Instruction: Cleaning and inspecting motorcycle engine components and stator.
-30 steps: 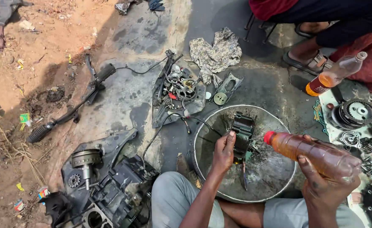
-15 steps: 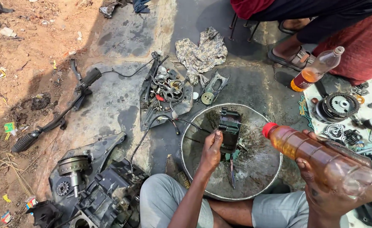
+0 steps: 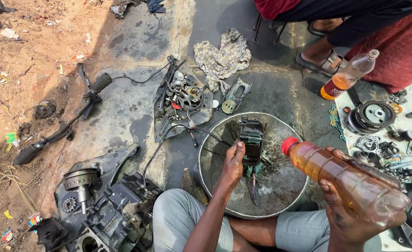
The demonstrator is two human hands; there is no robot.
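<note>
One bottle (image 3: 341, 175), cap pointing up-left

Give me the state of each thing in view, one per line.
Left hand: grip on black engine part, held upright over round metal basin.
Right hand: holds red-capped plastic bottle of amber liquid, tilted, cap on.
Second clear bottle: leaning, part full.
Patterned rag: crumpled on ground.
</note>
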